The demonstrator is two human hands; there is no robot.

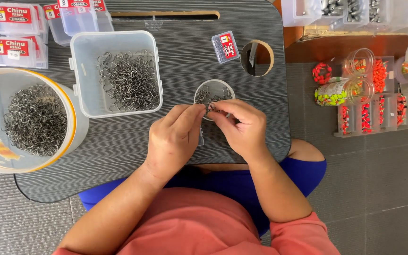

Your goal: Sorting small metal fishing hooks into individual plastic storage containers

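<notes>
Centrally, just below mid-frame, a small metal hook (210, 106) is pinched between the fingertips of the left hand (173, 137) and the right hand (242, 127), both closed on it from either side; the piece is too small for its shape to be told exactly. It is held right over the near rim of a small round clear cup (215, 92), in which a few more hooks can be seen. To the left of the hands a square clear tub (115, 73) of hooks is set, and further left — at the frame's left edge — a large round bucket (29, 120) of hooks is found, overhanging the lap desk (242, 85) somewhat. A small flat hook packet (225, 46) lies above the cup, beside a round hole (257, 57) cut in the desk. Bare desk surface is left to the right of the right hand, up to the rounded right edge, and along the near edge on the left. Stacked packet boxes (12, 33) are crowded into the upper left corner; trays of orange beads (374, 94) sit on the floor at right, well apart from the hands.
</notes>
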